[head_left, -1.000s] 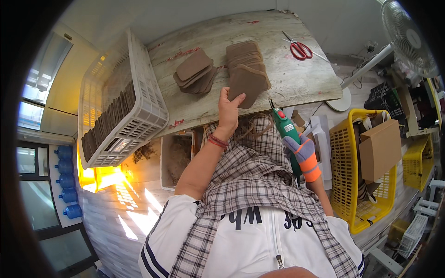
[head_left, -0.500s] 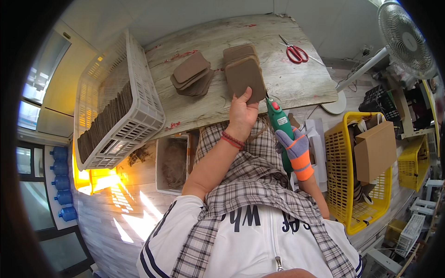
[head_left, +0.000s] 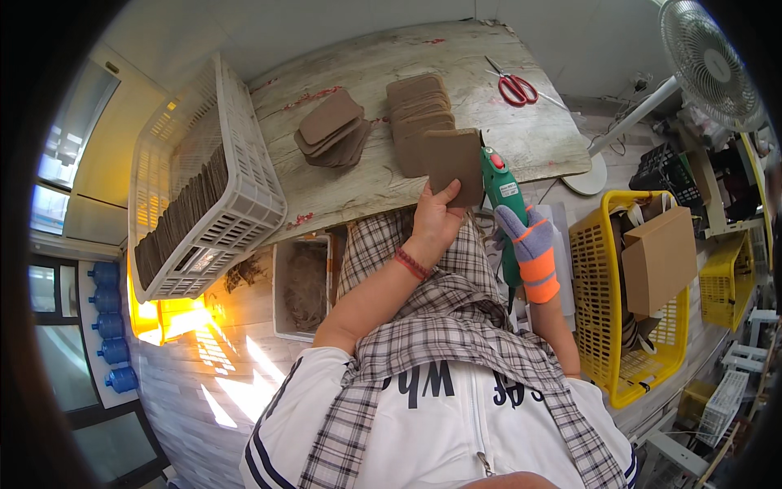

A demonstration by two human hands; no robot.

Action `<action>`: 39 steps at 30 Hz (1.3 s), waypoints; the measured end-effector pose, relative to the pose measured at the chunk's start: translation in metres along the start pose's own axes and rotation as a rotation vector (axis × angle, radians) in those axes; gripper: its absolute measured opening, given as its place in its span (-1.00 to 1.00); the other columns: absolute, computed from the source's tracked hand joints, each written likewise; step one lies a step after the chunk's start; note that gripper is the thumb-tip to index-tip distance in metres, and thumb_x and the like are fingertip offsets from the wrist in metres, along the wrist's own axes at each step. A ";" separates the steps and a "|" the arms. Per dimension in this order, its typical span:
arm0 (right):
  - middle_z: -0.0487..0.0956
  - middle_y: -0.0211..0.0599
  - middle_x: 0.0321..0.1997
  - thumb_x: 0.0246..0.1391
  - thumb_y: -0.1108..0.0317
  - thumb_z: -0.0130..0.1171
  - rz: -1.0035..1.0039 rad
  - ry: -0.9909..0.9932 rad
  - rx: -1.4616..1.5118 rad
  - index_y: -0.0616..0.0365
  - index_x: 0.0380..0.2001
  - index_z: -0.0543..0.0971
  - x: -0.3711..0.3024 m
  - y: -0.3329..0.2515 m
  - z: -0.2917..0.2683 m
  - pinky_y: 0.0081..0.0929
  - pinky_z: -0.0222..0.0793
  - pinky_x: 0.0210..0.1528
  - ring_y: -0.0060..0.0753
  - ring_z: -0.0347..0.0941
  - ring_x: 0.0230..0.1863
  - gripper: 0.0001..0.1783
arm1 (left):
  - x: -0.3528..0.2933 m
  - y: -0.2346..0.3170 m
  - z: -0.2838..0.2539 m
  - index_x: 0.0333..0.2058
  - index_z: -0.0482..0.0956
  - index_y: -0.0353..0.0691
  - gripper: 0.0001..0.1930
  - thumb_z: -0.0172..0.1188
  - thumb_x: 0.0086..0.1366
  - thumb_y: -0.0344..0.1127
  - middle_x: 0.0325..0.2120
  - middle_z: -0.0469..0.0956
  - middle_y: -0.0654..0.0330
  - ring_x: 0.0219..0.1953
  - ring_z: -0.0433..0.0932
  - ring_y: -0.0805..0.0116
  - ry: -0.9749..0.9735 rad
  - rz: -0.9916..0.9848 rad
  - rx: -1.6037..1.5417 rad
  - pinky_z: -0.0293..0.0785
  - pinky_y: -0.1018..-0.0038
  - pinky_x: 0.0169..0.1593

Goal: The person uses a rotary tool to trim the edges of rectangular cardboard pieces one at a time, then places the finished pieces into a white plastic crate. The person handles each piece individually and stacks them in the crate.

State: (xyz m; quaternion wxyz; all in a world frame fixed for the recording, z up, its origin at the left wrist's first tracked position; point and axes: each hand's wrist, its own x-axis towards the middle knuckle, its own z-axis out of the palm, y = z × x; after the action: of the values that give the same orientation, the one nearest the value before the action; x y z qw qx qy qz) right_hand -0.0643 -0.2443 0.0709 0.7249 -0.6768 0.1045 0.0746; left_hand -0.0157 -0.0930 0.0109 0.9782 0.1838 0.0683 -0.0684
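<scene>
My left hand (head_left: 440, 213) pinches a flat brown rounded panel (head_left: 453, 159) by its near end, thumb on top, just past the table's front edge. In my right hand (head_left: 521, 236), which wears a grey and orange glove, is a green handheld power tool (head_left: 503, 189) with a red button. The tool's thin dark tip is beside the panel's right edge; whether they touch I cannot tell. Behind the held panel lies a stack of similar brown panels (head_left: 414, 102). Further left, a second, fanned pile of brown panels (head_left: 327, 121) rests on the table.
Red-handled scissors (head_left: 516, 90) lie on the worn wooden table (head_left: 342, 73). At left a white plastic crate (head_left: 257, 191) holds a row of brown pieces. A yellow basket (head_left: 593, 285) with a cardboard box stands at right, near a fan (head_left: 710, 65). A white bin (head_left: 281, 306) sits below the table.
My left hand has lifted one panel off the stack and brought it right and nearer to me. My right hand and the tool have shifted slightly right.
</scene>
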 end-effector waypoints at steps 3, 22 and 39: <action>0.50 -0.42 -0.61 0.01 0.20 0.27 -0.010 -0.014 -0.035 0.21 -0.34 0.49 0.000 0.000 -0.008 -0.69 0.26 -0.62 -0.66 0.38 -0.66 -0.69 | 0.000 0.005 -0.010 -0.04 0.42 -0.21 -0.65 0.11 0.18 -0.60 -0.08 0.49 0.15 -0.02 0.47 0.26 -0.032 0.034 0.111 0.41 0.31 0.10; 0.44 -0.50 -0.62 -0.07 0.21 0.34 0.086 -0.220 -0.189 0.25 -0.25 0.49 -0.022 0.008 -0.017 -0.72 0.22 -0.63 -0.73 0.32 -0.64 -0.60 | -0.011 0.100 -0.038 -0.02 0.46 -0.35 -0.56 0.18 0.05 -0.63 -0.22 0.57 0.20 -0.22 0.53 0.47 -0.089 -0.292 0.889 0.47 0.52 -0.11; 0.45 -0.45 -0.63 -0.03 0.17 0.30 0.184 -0.358 -0.249 0.23 -0.34 0.51 -0.022 0.006 -0.020 -0.66 0.29 -0.63 -0.66 0.36 -0.68 -0.66 | -0.017 0.139 -0.039 -0.33 0.51 -0.27 -0.80 0.21 0.03 -0.59 -0.45 0.54 0.33 -0.39 0.49 0.59 -0.144 -0.076 1.156 0.45 0.61 -0.29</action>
State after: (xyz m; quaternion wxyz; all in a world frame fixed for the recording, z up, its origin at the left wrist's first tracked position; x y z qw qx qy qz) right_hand -0.0880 -0.2635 0.0690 0.6332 -0.7244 0.0253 0.2714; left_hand -0.0144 0.0514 0.0262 0.7182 0.6799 -0.0403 -0.1422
